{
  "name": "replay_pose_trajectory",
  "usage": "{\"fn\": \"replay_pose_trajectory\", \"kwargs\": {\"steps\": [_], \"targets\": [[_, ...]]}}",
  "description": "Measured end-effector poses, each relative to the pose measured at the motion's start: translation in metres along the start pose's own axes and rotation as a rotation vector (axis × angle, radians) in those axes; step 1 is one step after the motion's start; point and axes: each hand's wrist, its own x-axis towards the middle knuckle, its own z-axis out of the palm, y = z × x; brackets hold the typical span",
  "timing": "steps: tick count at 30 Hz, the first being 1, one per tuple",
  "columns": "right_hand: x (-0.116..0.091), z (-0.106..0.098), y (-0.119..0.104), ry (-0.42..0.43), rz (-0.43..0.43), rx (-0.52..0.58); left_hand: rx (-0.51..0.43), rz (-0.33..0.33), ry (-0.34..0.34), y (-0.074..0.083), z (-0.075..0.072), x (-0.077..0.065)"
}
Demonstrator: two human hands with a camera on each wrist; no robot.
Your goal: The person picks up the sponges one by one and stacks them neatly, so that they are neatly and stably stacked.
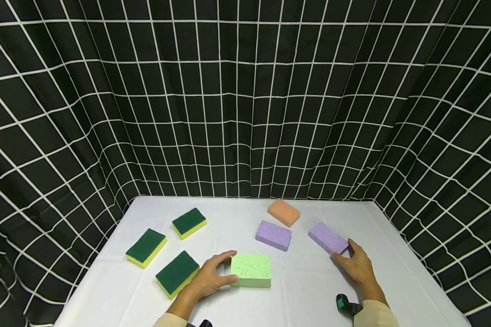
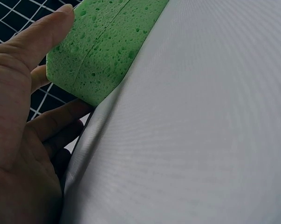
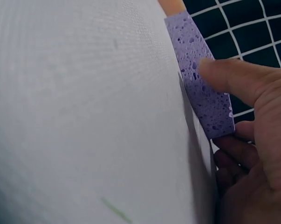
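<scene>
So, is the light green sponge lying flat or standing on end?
The light green sponge lies flat: the head view shows its broad face upward, a narrower side in front.

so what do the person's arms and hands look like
Both hands are gloveless. The left sleeve and right sleeve are light beige. A black gadget with a green patch sits by the right wrist; a dark piece shows near the left sleeve.
</scene>
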Motion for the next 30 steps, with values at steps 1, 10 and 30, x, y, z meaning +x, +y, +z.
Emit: {"fn": "replay_pose_trajectory", "kwargs": {"steps": [1, 10, 30], "targets": [[0.000, 0.000, 0.000, 0.004, -0.004, -0.011, -0.001, 0.000, 0.001, 0.000, 0.000, 0.000], [-0.001, -0.004, -0.002, 0.070, 0.013, 0.128, -0.002, 0.006, 0.014, -0.001, 0.000, 0.003], [-0.031, -0.023, 0.001, 0.236, 0.053, 0.433, -0.017, 0.017, -0.002, 0.000, 0.002, 0.000]]}}
